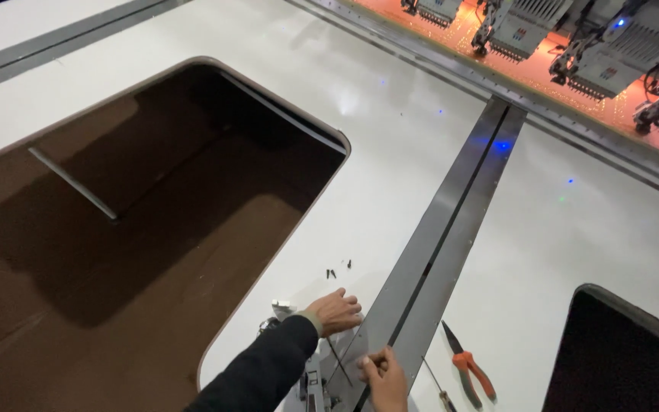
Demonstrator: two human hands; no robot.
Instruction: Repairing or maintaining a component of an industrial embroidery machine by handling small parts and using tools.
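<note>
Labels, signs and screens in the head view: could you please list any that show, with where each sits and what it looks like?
Small multicoloured label: on the pale grey front of an embroidery head, top edge, right of centre; tiny, with red, green and blue marks.
Similar label: on the next embroidery head to the right; same colours.
No packages, signs or screens show; none lie near the left hand or right hand.

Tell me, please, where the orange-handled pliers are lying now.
In the head view, the orange-handled pliers lie on the white table at lower right, just right of the metal rail, beside a thin screwdriver.
</note>
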